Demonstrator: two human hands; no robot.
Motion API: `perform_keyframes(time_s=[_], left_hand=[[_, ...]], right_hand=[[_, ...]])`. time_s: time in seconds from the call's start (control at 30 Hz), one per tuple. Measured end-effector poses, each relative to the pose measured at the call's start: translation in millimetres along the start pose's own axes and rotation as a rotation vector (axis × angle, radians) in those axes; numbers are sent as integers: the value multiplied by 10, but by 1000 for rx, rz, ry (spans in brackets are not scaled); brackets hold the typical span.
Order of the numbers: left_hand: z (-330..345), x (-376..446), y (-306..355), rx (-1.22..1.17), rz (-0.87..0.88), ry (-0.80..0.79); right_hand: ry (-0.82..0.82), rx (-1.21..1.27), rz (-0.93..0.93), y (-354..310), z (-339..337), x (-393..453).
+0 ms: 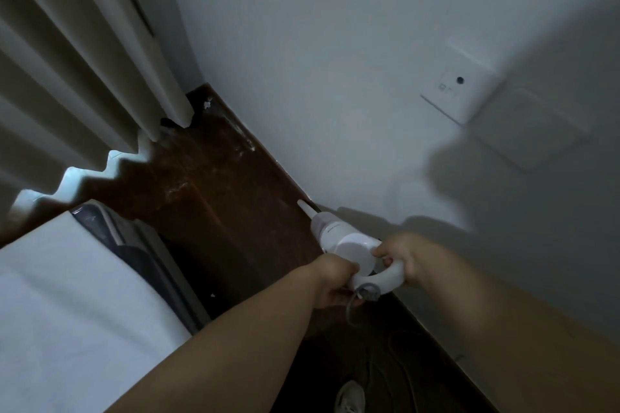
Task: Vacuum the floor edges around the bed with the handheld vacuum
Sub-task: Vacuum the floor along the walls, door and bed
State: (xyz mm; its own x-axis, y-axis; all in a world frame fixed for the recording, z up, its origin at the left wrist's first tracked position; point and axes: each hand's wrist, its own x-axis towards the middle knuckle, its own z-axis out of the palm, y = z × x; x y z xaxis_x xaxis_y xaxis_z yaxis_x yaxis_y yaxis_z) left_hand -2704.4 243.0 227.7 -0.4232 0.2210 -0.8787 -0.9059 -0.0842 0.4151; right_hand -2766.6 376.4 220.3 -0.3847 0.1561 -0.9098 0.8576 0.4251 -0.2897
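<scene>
Bed, white sheet, lower left; dark floor strip runs beside it to the wall. Left hand grips the loop's lower end. Vacuum: white rigid plastic, pale translucent cup, thin nozzle at the floor-wall edge; probably light, smooth, best held by the loop. Right hand curls round the loop handle.

One vacuum, one bed, one curtain, one shoe.
</scene>
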Motion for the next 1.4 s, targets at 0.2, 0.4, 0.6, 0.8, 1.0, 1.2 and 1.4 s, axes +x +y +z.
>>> perform_keyframes(time_s=[0.2, 0.4, 0.6, 0.8, 1.0, 1.2, 1.4], left_hand=[[247, 36, -140, -3, 17, 35], [117, 129, -59, 7, 3, 97], [-312, 195, 201, 15, -3, 151], [-811, 253, 555, 0, 1, 169], [-1262, 341, 883, -13, -3, 181], [-1627, 376, 1091, -13, -4, 180], [-1915, 379, 1215, -25, -1, 191]], right_hand=[[-3, 55, -9, 206, -127, 5], [-19, 88, 8, 66, -46, 27], [-30, 18, -18, -351, 297, 108], [-38, -19, -15, -882, 638, 244], [-40, 92, -56, -1307, 943, 321], [-73, 145, -48, -1598, 1200, 441], [-72, 146, -70, -1814, 1423, 445]])
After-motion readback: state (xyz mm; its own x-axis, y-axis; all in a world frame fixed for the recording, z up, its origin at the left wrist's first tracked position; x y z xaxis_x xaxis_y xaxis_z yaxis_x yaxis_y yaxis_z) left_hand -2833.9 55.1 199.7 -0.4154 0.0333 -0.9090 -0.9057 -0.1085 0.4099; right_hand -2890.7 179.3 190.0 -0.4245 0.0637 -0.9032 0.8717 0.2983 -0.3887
